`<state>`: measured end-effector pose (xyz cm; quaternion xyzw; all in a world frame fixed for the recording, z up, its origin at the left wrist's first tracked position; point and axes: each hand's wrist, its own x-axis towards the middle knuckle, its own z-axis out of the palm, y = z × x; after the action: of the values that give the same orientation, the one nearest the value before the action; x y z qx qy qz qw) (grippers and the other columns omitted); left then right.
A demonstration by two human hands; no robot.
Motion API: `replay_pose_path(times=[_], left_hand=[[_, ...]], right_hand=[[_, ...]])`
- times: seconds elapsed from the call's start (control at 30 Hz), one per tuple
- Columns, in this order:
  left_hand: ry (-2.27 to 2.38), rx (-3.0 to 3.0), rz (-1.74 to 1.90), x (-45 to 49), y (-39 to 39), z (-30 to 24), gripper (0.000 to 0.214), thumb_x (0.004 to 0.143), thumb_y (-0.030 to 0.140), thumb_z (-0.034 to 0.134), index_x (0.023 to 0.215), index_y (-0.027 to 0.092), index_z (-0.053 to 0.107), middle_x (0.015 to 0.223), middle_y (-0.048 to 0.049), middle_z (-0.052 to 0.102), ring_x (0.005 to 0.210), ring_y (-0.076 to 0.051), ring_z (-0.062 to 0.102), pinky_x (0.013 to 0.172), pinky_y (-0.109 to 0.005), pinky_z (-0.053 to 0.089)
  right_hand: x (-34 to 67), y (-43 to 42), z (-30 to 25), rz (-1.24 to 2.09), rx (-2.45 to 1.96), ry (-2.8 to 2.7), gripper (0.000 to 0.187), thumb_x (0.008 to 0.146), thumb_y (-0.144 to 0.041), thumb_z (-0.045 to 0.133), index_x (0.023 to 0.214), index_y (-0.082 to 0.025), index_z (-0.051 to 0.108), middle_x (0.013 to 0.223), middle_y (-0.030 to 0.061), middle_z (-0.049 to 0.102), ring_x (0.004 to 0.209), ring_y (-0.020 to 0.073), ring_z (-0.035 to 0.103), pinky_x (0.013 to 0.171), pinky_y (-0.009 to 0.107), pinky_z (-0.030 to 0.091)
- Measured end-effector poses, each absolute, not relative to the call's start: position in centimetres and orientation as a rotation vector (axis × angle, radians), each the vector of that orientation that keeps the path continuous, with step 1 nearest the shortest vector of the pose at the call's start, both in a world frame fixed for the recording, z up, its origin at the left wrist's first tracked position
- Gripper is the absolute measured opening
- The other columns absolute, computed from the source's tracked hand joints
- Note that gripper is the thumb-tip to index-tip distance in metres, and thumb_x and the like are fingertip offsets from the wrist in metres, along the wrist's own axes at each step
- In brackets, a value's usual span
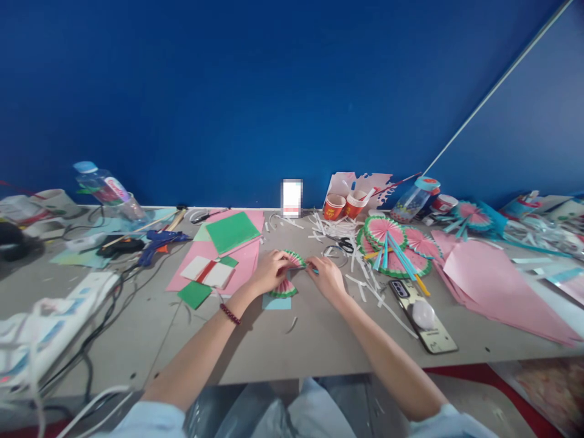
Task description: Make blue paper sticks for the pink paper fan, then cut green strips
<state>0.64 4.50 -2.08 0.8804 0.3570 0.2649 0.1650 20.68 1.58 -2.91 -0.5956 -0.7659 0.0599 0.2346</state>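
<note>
A pleated watermelon-coloured paper fan point(285, 288), pink with a green rim, is half spread over a small light-blue paper point(277, 303). My left hand point(272, 271) is closed on the fan's folds, and part of the fan sticks out above and below the fingers. Close by on the right, my right hand point(326, 277) has its thumb and fingers pinched at the fan's right side. A bit of something blue shows at those fingertips, too small to make out fully. To the right lie several finished watermelon fans point(385, 234) with blue and yellow handles.
Pink sheets point(497, 286) and a phone point(424, 316) lie right; scissors point(345, 244), white paper strips point(360, 286) and red cups point(334, 207) sit nearer the middle. Green paper point(233, 232), a blue glue gun point(159, 243), a bottle point(103, 185) and a power strip point(57, 325) are left.
</note>
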Motion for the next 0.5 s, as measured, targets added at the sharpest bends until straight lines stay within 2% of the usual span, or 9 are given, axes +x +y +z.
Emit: replay_pose_path(times=[0.23,0.4,0.5], left_hand=[[1.026,2.506,0.764,0.63,4.58,-2.16,0.039,0.075,0.003,0.052,0.104,0.025,0.066,0.104,-0.0037,0.061,0.1,-0.019,0.052,0.089,-0.034,0.042],[1.156,2.499,0.794,1.07,4.35,-2.32,0.012,0.079,0.023,0.062,0.089,0.021,0.068,0.097,-0.004,0.064,0.094,-0.02,0.054,0.083,-0.033,0.043],[1.246,2.519,0.797,1.42,3.85,-2.19,0.011,0.083,0.027,0.058,0.085,0.02,0.065,0.094,-0.0041,0.065,0.091,-0.02,0.055,0.078,-0.032,0.044]], right_hand=[[20.72,1.78,-3.08,0.119,-1.575,-2.168,0.013,0.084,-0.018,0.055,0.088,-0.022,0.067,0.085,0.0028,0.069,0.084,0.0186,0.058,0.078,0.027,0.038],[20.68,1.87,-3.27,0.093,-1.558,-2.178,0.013,0.085,-0.017,0.054,0.085,-0.021,0.066,0.085,0.0029,0.068,0.084,0.0183,0.057,0.078,0.027,0.038],[20.61,1.86,-3.2,0.082,-1.557,-2.177,0.012,0.085,-0.018,0.053,0.085,-0.021,0.065,0.085,0.0034,0.067,0.085,0.0181,0.056,0.078,0.027,0.038]])
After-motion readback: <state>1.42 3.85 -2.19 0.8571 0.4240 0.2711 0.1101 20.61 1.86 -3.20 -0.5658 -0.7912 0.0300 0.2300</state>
